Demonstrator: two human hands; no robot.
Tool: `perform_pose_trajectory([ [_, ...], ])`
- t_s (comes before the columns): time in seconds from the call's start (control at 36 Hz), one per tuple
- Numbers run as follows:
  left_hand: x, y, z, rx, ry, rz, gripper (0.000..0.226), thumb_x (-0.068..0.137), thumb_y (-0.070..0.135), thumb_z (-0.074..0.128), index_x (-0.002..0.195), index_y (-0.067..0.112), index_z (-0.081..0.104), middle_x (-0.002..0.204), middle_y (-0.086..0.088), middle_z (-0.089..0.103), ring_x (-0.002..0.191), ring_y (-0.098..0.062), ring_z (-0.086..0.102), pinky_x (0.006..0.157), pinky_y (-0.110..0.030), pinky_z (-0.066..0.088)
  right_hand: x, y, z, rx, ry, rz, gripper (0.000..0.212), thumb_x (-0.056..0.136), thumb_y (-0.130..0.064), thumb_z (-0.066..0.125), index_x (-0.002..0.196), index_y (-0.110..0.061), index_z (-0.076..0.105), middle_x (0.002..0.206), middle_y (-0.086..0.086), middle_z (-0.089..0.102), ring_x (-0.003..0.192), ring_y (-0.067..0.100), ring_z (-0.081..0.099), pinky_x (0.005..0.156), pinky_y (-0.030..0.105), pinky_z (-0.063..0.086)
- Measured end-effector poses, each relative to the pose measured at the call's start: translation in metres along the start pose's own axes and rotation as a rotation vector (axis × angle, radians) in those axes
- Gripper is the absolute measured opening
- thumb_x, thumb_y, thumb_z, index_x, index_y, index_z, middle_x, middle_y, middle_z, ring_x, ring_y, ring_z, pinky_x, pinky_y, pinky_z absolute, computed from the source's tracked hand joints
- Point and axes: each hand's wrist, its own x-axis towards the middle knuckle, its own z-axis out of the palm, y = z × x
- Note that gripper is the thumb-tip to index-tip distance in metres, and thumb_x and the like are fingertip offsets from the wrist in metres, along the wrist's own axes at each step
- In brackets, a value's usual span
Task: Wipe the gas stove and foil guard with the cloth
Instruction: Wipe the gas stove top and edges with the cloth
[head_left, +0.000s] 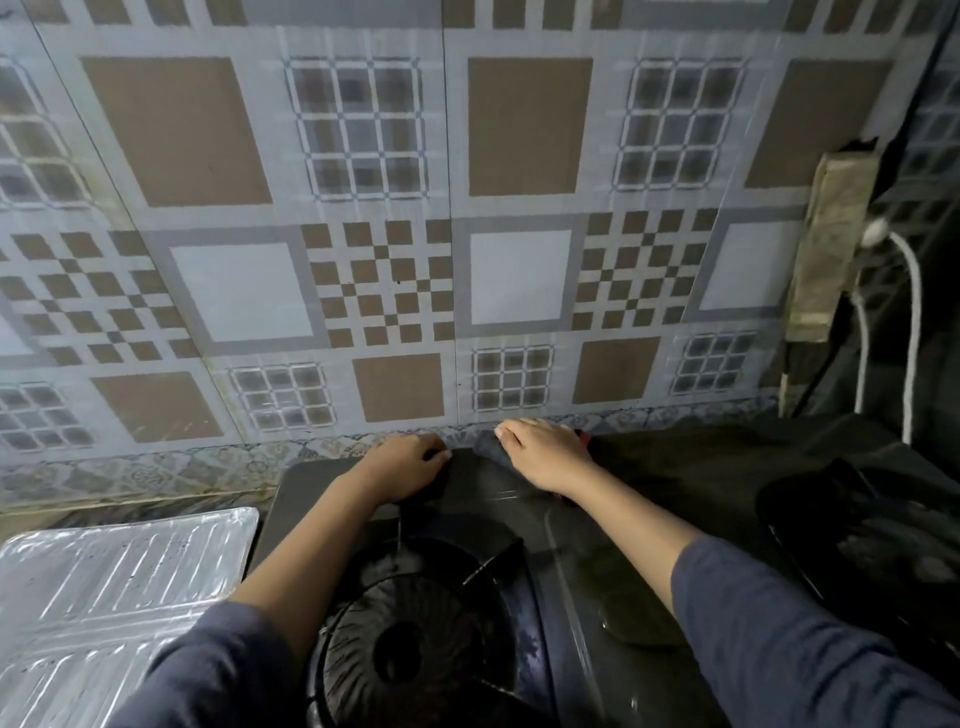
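So from your head cam, you've got both arms stretched out over the gas stove (519, 582), which fills the lower middle of the frame, dark and glossy, with the round burner grate (410, 639) sitting bottom center between your forearms. Your left hand (405, 467) is at the back edge of the stove, just left of center, fingers curled down and pinched around something dark there, looks like a fold of the cloth, though it's so dim I honestly can't be sure. Your right hand (545, 457) is just beside it to the right, lying flatter with the fingers together, pressed down on the cloth (488, 449), a dark grayish bit that peeks out between your two hands right where the stove meets the wall. There's a tiny flash of red at the right edge of that hand, can't tell what it belongs to. The foil guard (104, 582) is lying flat in the lower left of the frame, shiny and ribbed, just beside the stove's left edge, and neither hand touches it. The patterned tile wall (389, 208) takes up the whole upper part, and over on the right edge a white cord (911, 322) hangs down next to a grimy strip (826, 249) fixed to the wall.
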Motion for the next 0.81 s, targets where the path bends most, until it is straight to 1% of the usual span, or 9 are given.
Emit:
perform_pose_trajectory([
  [0.19, 0.013, 0.034, 0.008, -0.018, -0.032, 0.083, 0.035, 0.097, 0.036, 0.038, 0.125, 0.020, 0.051, 0.128, -0.009, 0.057, 0.115, -0.028, 0.053, 0.096, -0.039, 0.042, -0.012, 0.026, -0.007, -0.004, 0.019, -0.052, 0.043, 0.101, -0.037, 0.018, 0.133, -0.022, 0.043, 0.143, -0.002, 0.044, 0.130, 0.019, 0.040, 0.106, 0.039, 0.026],
  [0.31, 0.020, 0.051, 0.014, -0.013, -0.025, 0.090, 0.034, 0.098, 0.034, 0.037, 0.123, 0.018, 0.051, 0.125, -0.010, 0.058, 0.112, -0.028, 0.055, 0.091, -0.038, 0.042, -0.017, 0.042, -0.013, -0.010, 0.014, -0.051, 0.044, 0.101, -0.039, 0.018, 0.134, -0.024, 0.042, 0.145, -0.003, 0.042, 0.132, 0.019, 0.038, 0.108, 0.039, 0.024],
  [0.44, 0.027, 0.066, 0.022, -0.013, 0.010, 0.084, 0.030, 0.098, 0.032, 0.036, 0.118, 0.016, 0.052, 0.122, -0.012, 0.059, 0.110, -0.029, 0.055, 0.089, -0.039, 0.041, -0.021, 0.070, -0.023, -0.039, -0.003, -0.009, 0.045, 0.101, -0.040, 0.016, 0.136, -0.024, 0.040, 0.146, -0.003, 0.041, 0.133, 0.019, 0.037, 0.108, 0.040, 0.024],
  [0.53, 0.029, 0.073, 0.025, -0.022, 0.024, 0.084, 0.030, 0.098, 0.033, 0.037, 0.117, 0.017, 0.053, 0.120, -0.012, 0.060, 0.109, -0.030, 0.055, 0.092, -0.041, 0.043, -0.025, 0.091, -0.030, -0.058, 0.008, 0.038, 0.047, 0.101, -0.041, 0.016, 0.137, -0.024, 0.040, 0.146, -0.003, 0.041, 0.133, 0.018, 0.038, 0.109, 0.040, 0.024],
  [0.61, 0.032, 0.080, 0.027, -0.008, 0.034, 0.064, 0.031, 0.098, 0.033, 0.036, 0.117, 0.017, 0.053, 0.120, -0.012, 0.060, 0.110, -0.029, 0.055, 0.095, -0.042, 0.042, -0.031, 0.114, -0.040, -0.079, -0.007, 0.074, 0.047, 0.101, -0.041, 0.015, 0.138, -0.025, 0.039, 0.147, -0.004, 0.040, 0.133, 0.019, 0.038, 0.109, 0.040, 0.026],
  [0.81, 0.033, 0.088, 0.030, -0.004, 0.047, 0.024, 0.033, 0.098, 0.036, 0.035, 0.116, 0.015, 0.053, 0.120, -0.012, 0.059, 0.112, -0.029, 0.053, 0.098, -0.045, 0.039, -0.046, 0.161, -0.064, -0.090, -0.017, 0.187, 0.049, 0.101, -0.040, 0.013, 0.141, -0.022, 0.035, 0.150, -0.002, 0.035, 0.136, 0.019, 0.035, 0.108, 0.035, 0.028],
])
